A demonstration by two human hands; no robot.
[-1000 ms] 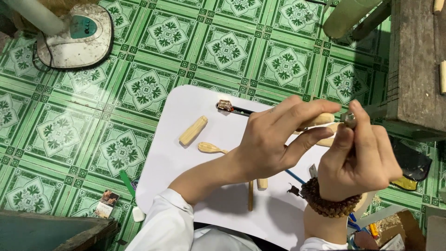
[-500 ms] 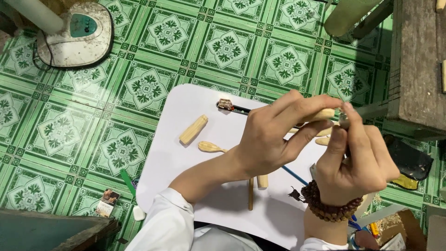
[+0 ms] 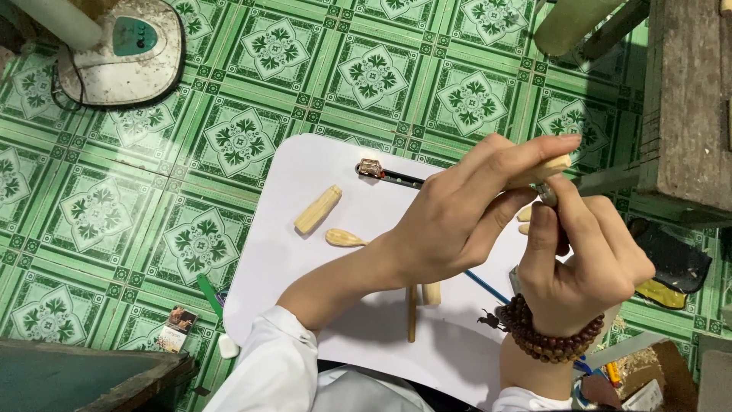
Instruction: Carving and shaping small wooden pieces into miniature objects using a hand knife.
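Wood piece (image 3: 550, 169), pale and small, sits pinched in our left hand (image 3: 457, 221) above the right edge of the white board (image 3: 305, 252); only its end shows past the fingertips.

Far left, a grey machine base (image 3: 126, 53) stands on the green tiled floor (image 3: 229, 99). Further in, a short wood block (image 3: 318, 209) and a small wooden spoon blank (image 3: 345, 238) lie on the board, just beside each other but apart. A dark pen-like tool (image 3: 385, 172) lies near the board's top edge. Below our left wrist, a thin wood stick (image 3: 412, 313) and a stub (image 3: 432, 293) rest on the board.

Our left hand reaches across, thumb and fingers closed on the wood piece. Our right hand (image 3: 583, 267), beaded bracelet (image 3: 545, 336) at the wrist, is curled around a small metal tool (image 3: 547, 194) whose tip meets the wood piece. At far right, a worn wooden bench (image 3: 686, 114).

We judge the step to be carving or trimming the piece's end. The next move calls for a firm left-hand grip, short controlled strokes, and fingertips kept clear of the tip.
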